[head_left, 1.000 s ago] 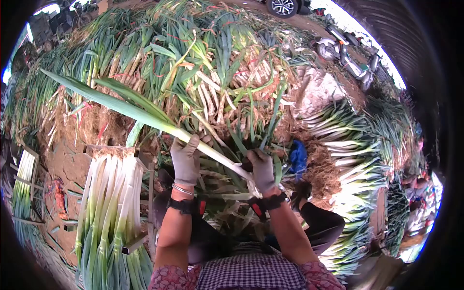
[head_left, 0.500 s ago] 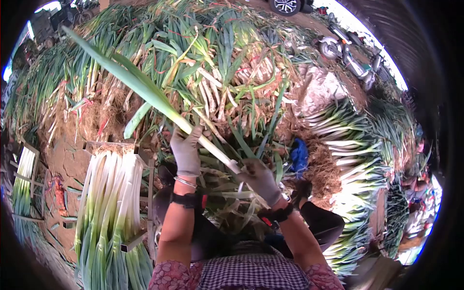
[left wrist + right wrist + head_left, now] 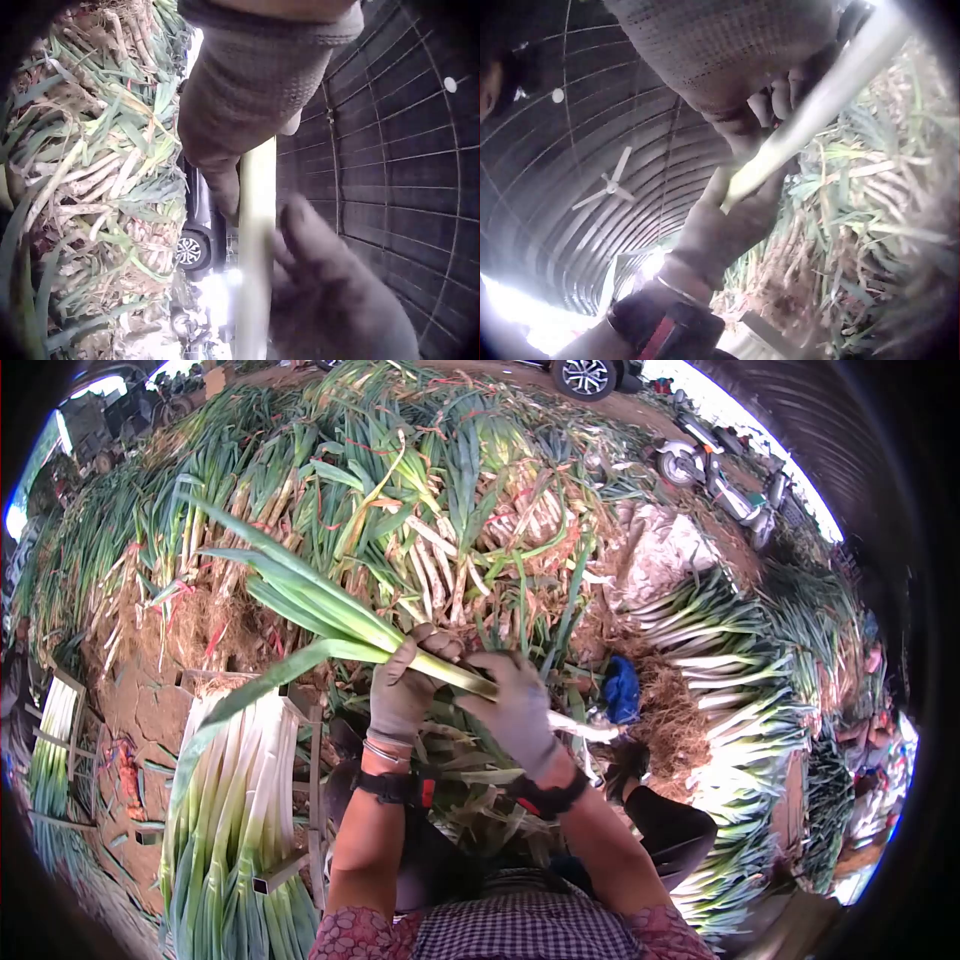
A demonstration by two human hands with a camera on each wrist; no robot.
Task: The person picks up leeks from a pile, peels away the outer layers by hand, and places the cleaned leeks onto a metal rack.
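A long leek (image 3: 360,622) lies slantwise across the front of the person, its green leaves fanning to the upper left and its white root end at the lower right. The gloved left hand (image 3: 402,695) grips its stalk just below the leaves. Lower down the same stalk is the gloved right hand (image 3: 515,710), fingers bent around it, with the root end showing past the palm. In the left wrist view the pale stalk (image 3: 256,247) runs between the left hand (image 3: 247,97) and the blurred right hand (image 3: 337,300). Some right fingers are partly hidden.
Trimmed leeks (image 3: 235,760) fill a metal frame at the left. Untrimmed leeks (image 3: 300,470) are heaped ahead, and a long row of leeks (image 3: 730,730) lies at the right. A blue bag (image 3: 621,690) sits near the right foot.
The leek has moved right and its leaves have spread apart. The right hand has shifted up the stalk, closer to the left hand, and the root end now sticks out past it.
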